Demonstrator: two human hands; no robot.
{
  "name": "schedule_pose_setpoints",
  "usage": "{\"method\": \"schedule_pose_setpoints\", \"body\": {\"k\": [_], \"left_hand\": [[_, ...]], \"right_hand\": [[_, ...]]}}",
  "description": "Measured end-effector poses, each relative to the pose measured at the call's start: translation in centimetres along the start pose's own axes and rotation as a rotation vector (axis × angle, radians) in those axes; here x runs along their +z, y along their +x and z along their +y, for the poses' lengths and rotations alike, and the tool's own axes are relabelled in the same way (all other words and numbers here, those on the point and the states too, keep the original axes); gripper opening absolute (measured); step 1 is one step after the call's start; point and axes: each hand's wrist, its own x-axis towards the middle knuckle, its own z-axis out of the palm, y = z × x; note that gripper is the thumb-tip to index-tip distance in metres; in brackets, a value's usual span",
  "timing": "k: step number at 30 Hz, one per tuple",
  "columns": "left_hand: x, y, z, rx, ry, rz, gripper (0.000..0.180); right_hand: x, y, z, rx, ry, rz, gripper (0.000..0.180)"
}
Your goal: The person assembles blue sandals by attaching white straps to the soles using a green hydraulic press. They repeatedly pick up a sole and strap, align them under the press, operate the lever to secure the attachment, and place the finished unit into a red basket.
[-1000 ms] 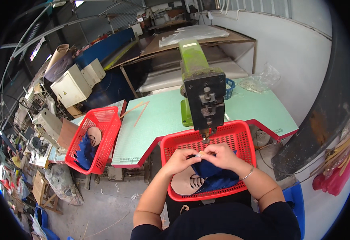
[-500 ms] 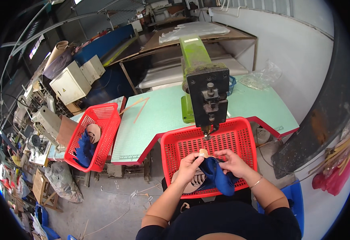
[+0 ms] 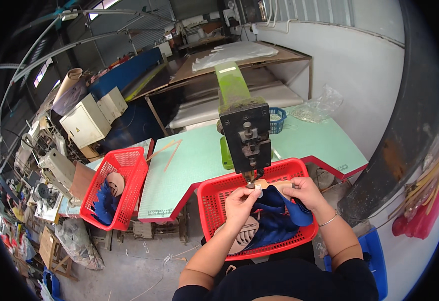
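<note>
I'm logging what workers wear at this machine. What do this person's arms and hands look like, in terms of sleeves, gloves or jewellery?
Both forearms are bare, with no gloves on the left hand or the right hand. A thin silver-coloured bracelet circles the right wrist. The dark short sleeves of the top end above the elbows. No rings or a watch can be made out.

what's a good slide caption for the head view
Both hands, left hand and right hand, hold a blue-and-tan piece under the machine head, above a red basket.
</note>
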Motion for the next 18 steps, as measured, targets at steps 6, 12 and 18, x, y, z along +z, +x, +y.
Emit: {"method": "schedule_pose_setpoints", "body": {"k": [6, 12, 18], "left_hand": [[0.5, 0.0, 0.8, -0.069, -0.132, 0.046, 0.004], [0.4, 0.0, 1.8, -0.129, -0.187, 0.058, 0.005], [0.3, -0.2, 1.9, -0.114, -0.213, 0.045, 0.007]], "right_hand": [[0.2, 0.4, -0.4, -0.012, 0.032, -0.032, 0.023], [0.2, 0.8, -0.6, 0.006, 0.066, -0.044, 0.022], [-0.3, 1.5, -0.8, 0.04, 0.04, -0.07, 0.021]]}}
